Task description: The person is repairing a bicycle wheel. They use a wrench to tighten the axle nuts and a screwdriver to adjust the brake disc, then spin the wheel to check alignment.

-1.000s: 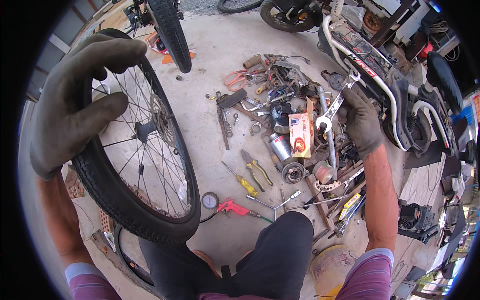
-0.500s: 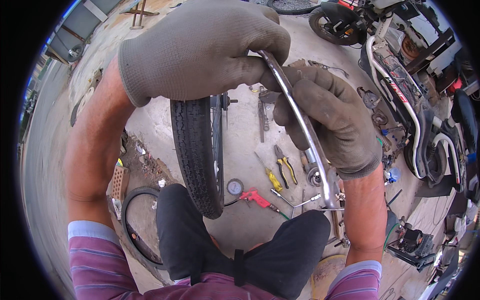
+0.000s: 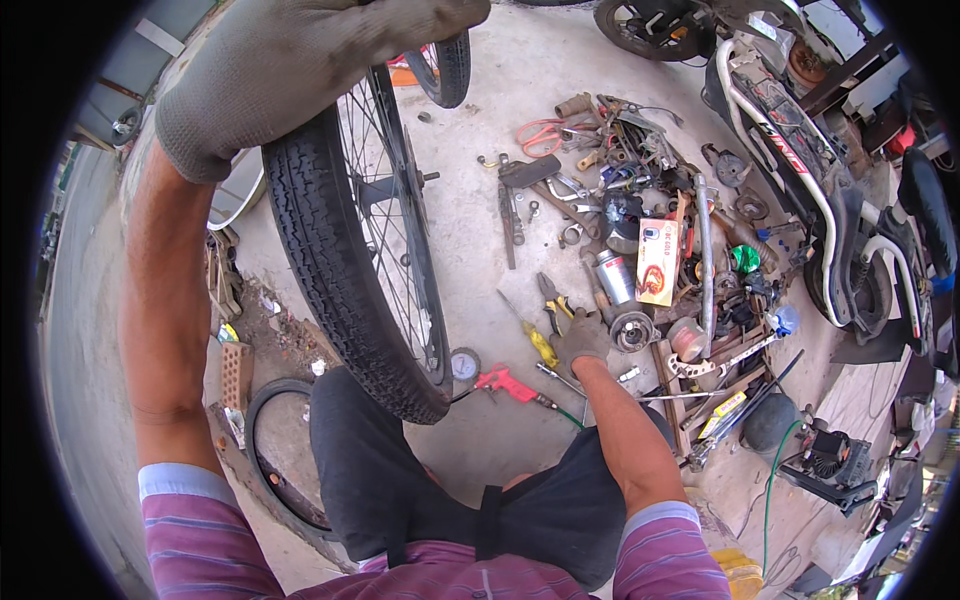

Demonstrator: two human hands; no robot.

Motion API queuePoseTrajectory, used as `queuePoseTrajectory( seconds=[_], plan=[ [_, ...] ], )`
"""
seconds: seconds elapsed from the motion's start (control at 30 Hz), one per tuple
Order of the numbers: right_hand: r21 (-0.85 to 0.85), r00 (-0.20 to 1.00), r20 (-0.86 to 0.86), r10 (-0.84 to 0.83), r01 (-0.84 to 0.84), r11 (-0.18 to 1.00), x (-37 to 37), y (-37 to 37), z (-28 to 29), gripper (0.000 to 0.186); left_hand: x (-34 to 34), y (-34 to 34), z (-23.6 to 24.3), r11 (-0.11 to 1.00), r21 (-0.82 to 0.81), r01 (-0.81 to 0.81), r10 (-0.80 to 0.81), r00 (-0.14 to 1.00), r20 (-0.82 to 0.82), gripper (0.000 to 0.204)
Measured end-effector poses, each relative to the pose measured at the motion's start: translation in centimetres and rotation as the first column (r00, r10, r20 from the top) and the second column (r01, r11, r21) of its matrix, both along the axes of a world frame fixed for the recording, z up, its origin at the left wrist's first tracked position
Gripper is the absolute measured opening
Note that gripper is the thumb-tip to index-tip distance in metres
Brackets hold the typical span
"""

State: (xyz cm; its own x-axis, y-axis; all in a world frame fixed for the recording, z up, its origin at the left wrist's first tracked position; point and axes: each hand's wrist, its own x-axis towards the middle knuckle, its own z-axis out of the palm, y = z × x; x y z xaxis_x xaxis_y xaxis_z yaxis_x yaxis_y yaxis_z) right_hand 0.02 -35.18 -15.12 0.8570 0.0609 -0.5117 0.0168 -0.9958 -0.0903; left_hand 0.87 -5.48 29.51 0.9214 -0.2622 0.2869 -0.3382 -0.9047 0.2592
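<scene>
My gloved left hand [image 3: 280, 75] is wrapped over the top of a bicycle wheel [image 3: 310, 250] with a black treaded tyre, thin spokes and a hub, held upright at the left of centre. My gloved right hand [image 3: 582, 342] is low at centre right, its fingers bent down at yellow-and-black pliers [image 3: 550, 295]; their grip is hidden. Just left of that hand lies a yellow screwdriver [image 3: 540, 343]. Below it are a chrome Y-shaped socket wrench [image 3: 560, 380] and a red air gun [image 3: 510, 383] with a round gauge [image 3: 463, 364].
A heap of tools and parts [image 3: 630, 150], a cardboard box [image 3: 657, 262] and a silver can [image 3: 615, 276] lie ahead right. A white-framed electric bike [image 3: 810, 200] stands at the right, a second wheel [image 3: 450, 75] behind. A loose tyre [image 3: 262, 440] and perforated brick [image 3: 233, 375] lie lower left.
The long wrench that was in my hands is no longer visible there. My right hand has dropped to the pliers; my left has moved up and left along with the wheel's top.
</scene>
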Motion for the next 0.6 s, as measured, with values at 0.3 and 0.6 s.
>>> queuePoseTrajectory(
  seconds=[0.3,0.6],
  plan=[
    [0.515,0.918,-0.309,-0.249,0.381,0.768,1.3,-0.2,-3.7,0.046,-0.8,1.0,0.1,0.993,0.098,-0.067,0.052,0.988,0.147,0.029],
    [0.561,0.556,-0.641,0.529,0.810,-0.172,-0.4,6.9,7.8,0.061,-1.0,1.0,-1.0,0.993,0.112,0.033,-0.068,0.942,0.327,0.032]
  ],
)
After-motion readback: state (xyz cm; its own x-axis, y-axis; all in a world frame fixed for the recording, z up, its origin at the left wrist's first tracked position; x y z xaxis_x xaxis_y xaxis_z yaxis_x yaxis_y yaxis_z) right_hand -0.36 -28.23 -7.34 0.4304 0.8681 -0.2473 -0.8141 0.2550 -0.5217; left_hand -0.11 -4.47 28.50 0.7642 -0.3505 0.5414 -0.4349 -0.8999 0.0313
